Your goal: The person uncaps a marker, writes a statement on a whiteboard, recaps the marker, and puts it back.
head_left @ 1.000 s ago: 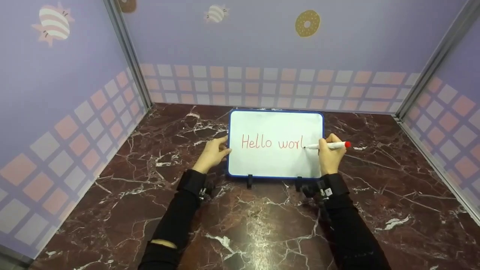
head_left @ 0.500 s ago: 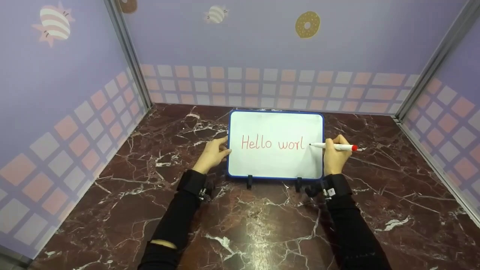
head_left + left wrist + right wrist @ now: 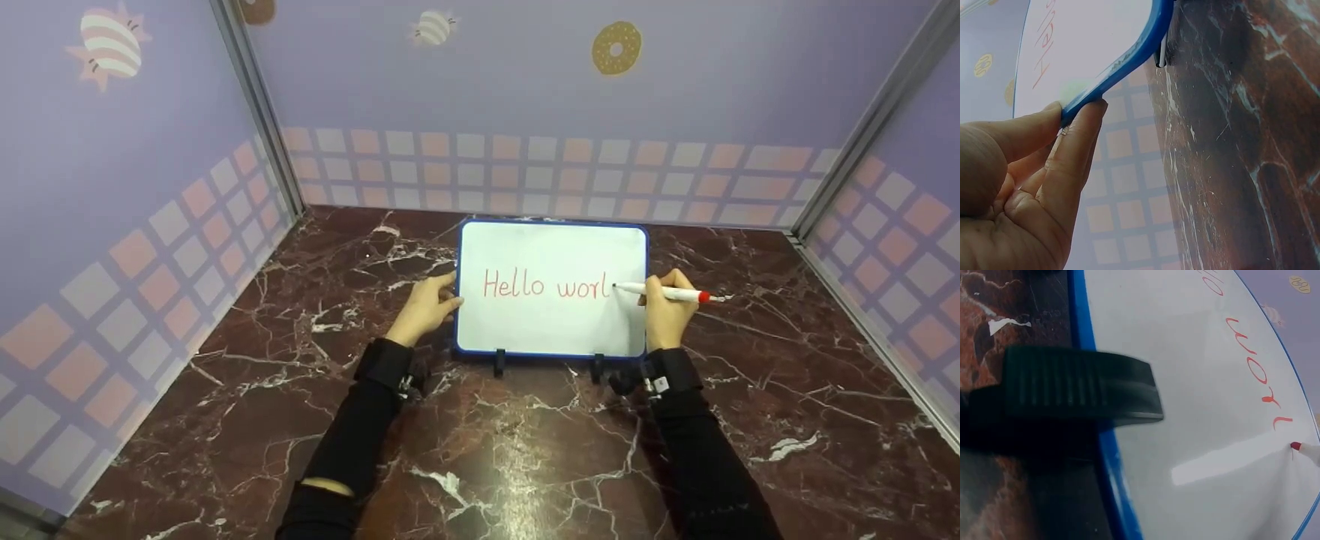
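A blue-framed whiteboard (image 3: 547,251) leans back in a stand, bearing the red handwriting "Hello worl". My left hand (image 3: 424,309) pinches its left edge; in the left wrist view the thumb (image 3: 1033,129) lies at the front of the blue rim (image 3: 1129,63) and fingers are behind. My right hand (image 3: 666,315), at the board's right edge, holds a white marker (image 3: 681,293) with a red end in a writing grip. The marker's red tip (image 3: 1296,446) is at the board just right of the "l". Most of the right hand is outside the right wrist view.
Two black stand hooks (image 3: 499,363) hold the board's lower edge; one hook (image 3: 1081,385) looms large in the right wrist view. Underneath is a dark red marble table (image 3: 247,442). Purple panels with a checked band (image 3: 420,169) enclose the back and sides.
The marker's tip left the foot of the "l", went right and up, then came slightly back left. My left hand and the whiteboard have stayed put.
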`<action>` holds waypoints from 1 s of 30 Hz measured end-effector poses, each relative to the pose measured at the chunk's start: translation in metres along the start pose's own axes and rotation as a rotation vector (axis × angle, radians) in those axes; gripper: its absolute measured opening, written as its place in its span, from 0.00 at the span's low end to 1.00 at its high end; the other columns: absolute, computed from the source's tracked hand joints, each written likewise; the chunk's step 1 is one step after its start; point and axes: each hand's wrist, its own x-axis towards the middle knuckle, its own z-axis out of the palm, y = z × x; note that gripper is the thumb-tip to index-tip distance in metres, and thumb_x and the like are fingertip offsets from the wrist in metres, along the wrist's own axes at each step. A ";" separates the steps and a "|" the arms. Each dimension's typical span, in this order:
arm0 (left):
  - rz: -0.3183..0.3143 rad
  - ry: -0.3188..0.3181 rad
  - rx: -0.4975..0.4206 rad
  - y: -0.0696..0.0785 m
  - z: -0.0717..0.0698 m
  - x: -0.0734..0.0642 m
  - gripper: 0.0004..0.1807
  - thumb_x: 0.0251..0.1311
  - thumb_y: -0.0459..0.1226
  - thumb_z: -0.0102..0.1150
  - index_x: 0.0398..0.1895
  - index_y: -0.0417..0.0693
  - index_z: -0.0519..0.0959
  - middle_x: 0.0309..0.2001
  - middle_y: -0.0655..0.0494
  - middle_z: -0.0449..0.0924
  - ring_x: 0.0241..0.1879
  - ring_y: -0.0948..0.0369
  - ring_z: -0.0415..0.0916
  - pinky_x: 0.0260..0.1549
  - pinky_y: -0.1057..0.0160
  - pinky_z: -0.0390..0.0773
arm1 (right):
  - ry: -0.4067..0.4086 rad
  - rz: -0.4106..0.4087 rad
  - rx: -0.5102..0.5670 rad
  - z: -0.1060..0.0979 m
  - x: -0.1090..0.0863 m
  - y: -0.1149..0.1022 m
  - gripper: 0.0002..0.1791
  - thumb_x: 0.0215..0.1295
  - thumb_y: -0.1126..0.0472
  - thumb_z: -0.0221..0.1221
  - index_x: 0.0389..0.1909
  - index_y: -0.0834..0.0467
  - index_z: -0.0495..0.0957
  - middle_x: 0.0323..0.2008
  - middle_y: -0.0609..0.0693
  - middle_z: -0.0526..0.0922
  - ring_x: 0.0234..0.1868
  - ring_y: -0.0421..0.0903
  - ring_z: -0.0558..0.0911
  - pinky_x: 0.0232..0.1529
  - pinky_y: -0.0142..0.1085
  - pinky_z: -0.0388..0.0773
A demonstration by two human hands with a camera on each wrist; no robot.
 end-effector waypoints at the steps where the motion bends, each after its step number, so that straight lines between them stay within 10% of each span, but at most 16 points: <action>1: 0.001 -0.003 0.002 0.000 0.000 0.000 0.32 0.68 0.29 0.55 0.73 0.35 0.60 0.56 0.31 0.77 0.51 0.43 0.81 0.47 0.52 0.87 | -0.009 0.005 -0.015 0.000 0.000 -0.001 0.18 0.55 0.80 0.51 0.11 0.66 0.60 0.07 0.43 0.67 0.08 0.38 0.70 0.10 0.23 0.63; 11: 0.008 -0.011 0.005 -0.001 -0.001 0.001 0.32 0.68 0.29 0.56 0.73 0.34 0.60 0.50 0.32 0.80 0.48 0.43 0.83 0.45 0.54 0.88 | -0.036 -0.008 -0.127 -0.002 0.001 -0.010 0.16 0.55 0.79 0.51 0.17 0.79 0.54 0.08 0.40 0.59 0.10 0.32 0.61 0.11 0.21 0.57; 30: 0.014 0.005 0.024 -0.002 0.001 0.001 0.31 0.68 0.29 0.56 0.73 0.35 0.60 0.50 0.32 0.80 0.48 0.44 0.82 0.46 0.54 0.88 | 0.013 0.002 0.041 -0.002 0.003 0.002 0.20 0.64 0.74 0.58 0.19 0.75 0.59 0.12 0.44 0.69 0.14 0.37 0.73 0.16 0.24 0.70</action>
